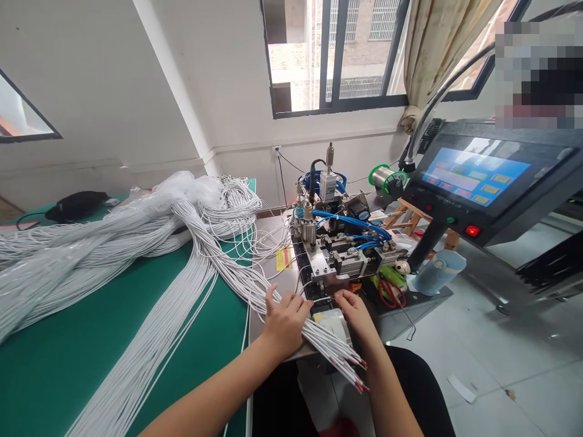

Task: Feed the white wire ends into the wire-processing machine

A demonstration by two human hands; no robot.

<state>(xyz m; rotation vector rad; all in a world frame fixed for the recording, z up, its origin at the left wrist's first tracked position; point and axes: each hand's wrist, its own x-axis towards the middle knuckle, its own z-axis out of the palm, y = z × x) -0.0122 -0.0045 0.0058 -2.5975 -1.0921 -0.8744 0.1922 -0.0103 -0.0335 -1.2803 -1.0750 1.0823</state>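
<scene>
My left hand [286, 321] rests over a bundle of white cables [228, 272]; its thumb and fingertips close on one white cable [323, 300]. At that cable's far end, the thumb and fingertips of my right hand [356, 309] pinch together near the tip. This short stretch of cable lies across the front of a small bench machine [319, 261] with metal blocks and blue air tubes. Below my left hand the bundle's loose ends fan out, with red tips [359, 386] between my forearms. A whitish rounded part [334, 325] sits just under the held cable.
Piles of white cable [136, 243], partly in clear plastic, cover the green table [150, 352] on the left. A control screen [476, 176] stands at right, near a solder wire spool [387, 179]. A translucent container [439, 273] and a bent metal rod [412, 331] are right of the machine.
</scene>
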